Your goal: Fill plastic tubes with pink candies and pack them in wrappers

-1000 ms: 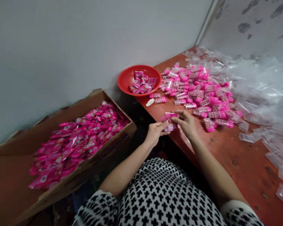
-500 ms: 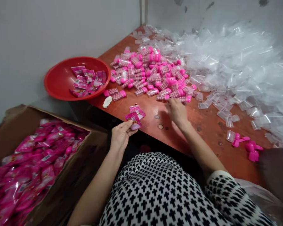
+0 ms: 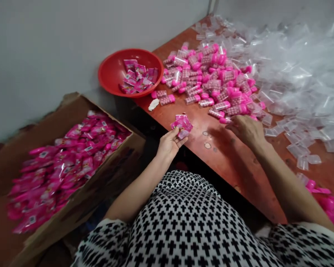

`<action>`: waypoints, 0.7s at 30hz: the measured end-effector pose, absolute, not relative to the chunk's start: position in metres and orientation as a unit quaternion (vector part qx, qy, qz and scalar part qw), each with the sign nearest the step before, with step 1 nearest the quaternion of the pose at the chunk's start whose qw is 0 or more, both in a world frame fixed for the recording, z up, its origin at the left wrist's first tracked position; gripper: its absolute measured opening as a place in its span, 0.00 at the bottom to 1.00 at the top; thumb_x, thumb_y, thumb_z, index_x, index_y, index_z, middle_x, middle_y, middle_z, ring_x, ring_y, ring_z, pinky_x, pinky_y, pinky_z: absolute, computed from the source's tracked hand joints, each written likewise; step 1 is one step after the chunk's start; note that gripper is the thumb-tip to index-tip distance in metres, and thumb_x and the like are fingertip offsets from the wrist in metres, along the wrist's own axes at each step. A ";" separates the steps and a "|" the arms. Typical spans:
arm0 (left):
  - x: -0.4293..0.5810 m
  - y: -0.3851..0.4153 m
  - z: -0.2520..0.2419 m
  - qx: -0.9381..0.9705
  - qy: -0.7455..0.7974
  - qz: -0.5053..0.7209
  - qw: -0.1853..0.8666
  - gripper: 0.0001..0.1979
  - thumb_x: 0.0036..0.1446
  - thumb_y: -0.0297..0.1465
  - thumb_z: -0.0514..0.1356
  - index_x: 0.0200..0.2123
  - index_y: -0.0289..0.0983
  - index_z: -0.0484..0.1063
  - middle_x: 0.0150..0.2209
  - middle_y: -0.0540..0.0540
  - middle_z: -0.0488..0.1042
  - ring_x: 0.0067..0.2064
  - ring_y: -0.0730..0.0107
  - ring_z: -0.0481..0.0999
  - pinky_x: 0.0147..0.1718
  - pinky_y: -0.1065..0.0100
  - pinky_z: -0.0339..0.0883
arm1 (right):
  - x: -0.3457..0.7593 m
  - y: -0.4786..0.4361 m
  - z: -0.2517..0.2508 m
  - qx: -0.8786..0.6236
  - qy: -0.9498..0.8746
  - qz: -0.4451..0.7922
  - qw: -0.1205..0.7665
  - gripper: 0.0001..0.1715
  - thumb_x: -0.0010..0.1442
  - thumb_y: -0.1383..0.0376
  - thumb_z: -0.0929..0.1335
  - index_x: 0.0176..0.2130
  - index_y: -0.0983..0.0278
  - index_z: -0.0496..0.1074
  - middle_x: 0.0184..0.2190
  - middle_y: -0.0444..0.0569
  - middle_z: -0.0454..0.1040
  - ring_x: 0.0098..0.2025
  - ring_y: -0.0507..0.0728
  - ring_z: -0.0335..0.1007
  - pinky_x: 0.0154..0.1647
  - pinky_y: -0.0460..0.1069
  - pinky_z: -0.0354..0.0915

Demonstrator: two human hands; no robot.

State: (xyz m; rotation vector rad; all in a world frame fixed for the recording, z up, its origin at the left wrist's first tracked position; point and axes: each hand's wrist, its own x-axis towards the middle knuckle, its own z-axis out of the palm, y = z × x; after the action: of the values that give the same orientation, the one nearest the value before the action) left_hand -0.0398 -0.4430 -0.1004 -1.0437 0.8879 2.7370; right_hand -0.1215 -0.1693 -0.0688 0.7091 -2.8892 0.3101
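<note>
My left hand (image 3: pixel 169 144) pinches a small pink printed sachet (image 3: pixel 185 134) between thumb and fingers at the table's front edge. Directly behind it, another pink sachet (image 3: pixel 181 117) lies on the table, partly covered. My right hand (image 3: pixel 247 129) reaches to the near edge of a heap of clear candy tubes (image 3: pixel 211 85) with bright pink caps and small pink balls inside. Its fingers curl down on a candy tube (image 3: pixel 225 120) whose pink end shows by the fingertips; the rest is hidden under the hand.
A red bowl (image 3: pixel 108 83) with pink sachets stands at the back left. A cardboard box (image 3: pixel 111 163) of filled pink packets is on my left. Empty clear tubes (image 3: pixel 300 70) cover the right side, with pink plastic parts (image 3: pixel 327 200) nearer me. A white scrap (image 3: pixel 153 104) lies by the bowl.
My view has shifted, so the scene sits further right and the box shows more. My left hand still holds the sachet; my right hand stays at the heap's near edge, its fingers now curled more.
</note>
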 end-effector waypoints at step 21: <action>-0.036 -0.416 -0.094 -0.285 0.221 0.932 0.034 0.11 0.52 0.31 0.70 0.30 0.33 0.72 0.27 0.50 0.77 0.28 0.76 0.77 0.35 0.72 0.72 | -0.007 -0.304 -0.098 -0.012 -0.769 0.628 -0.120 0.22 0.62 0.47 0.65 0.43 0.61 0.62 0.18 0.35 0.68 0.14 0.48 0.61 0.14 0.42 0.57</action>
State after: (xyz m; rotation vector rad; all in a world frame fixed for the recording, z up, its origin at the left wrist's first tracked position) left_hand -0.0358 -0.4164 -0.0943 -0.8756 0.6793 2.8666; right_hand -0.0073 -0.3037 -0.0983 -0.0421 -2.6200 2.1388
